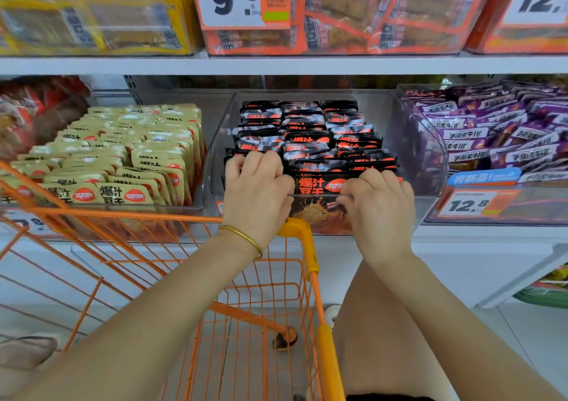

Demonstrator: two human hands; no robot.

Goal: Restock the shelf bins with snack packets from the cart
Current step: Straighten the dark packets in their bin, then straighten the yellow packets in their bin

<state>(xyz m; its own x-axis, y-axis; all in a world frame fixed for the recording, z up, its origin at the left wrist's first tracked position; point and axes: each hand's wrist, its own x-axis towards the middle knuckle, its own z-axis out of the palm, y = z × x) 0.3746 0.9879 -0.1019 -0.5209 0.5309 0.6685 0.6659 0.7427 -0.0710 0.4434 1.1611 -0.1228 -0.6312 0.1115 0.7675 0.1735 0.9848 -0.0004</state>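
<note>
Black snack packets [310, 142] stand in rows in the clear middle bin [216, 148] on the shelf [461, 236]. My left hand [258, 191] and right hand [378, 204] grip the front row, fingers [264, 161] curled over the packet tops. My orange cart [123, 214] sits just below.

Black-red snack pkts [307, 138] upright in rows, clear ctr bin [408, 154]; orange wire cart [123, 214] below.
</note>
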